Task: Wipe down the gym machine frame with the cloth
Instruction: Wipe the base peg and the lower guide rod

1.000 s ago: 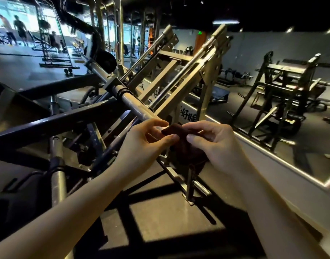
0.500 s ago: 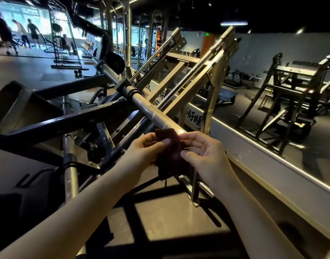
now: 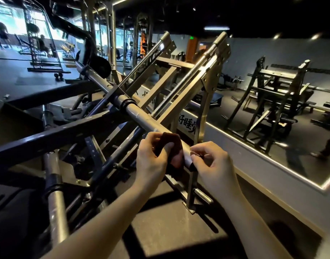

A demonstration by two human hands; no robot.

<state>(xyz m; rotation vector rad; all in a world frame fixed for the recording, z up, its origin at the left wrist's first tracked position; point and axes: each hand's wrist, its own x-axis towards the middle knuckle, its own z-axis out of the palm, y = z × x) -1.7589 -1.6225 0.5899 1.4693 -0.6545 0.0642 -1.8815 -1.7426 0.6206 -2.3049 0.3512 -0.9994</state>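
progress: early | left hand (image 3: 153, 159) grips cloth (image 3: 169, 144) draped over steel bar (image 3: 138, 114) end | right hand (image 3: 212, 165) pinches its corner | machine frame (image 3: 210, 81) seemingly mostly unwiped

your dark brown cloth (image 3: 169, 143) hangs draped over the near, lower end of the slanted silver bar (image 3: 138, 116) of the machine frame (image 3: 209, 79), wrapped partway round it, pinched by your left hand (image 3: 153, 161).

The cloth (image 3: 169, 139) in my left hand (image 3: 151, 161) is matt, napped fabric. The bar (image 3: 140, 118) is smooth, bright metal; the frame beam (image 3: 57, 135), dark glossy paint.
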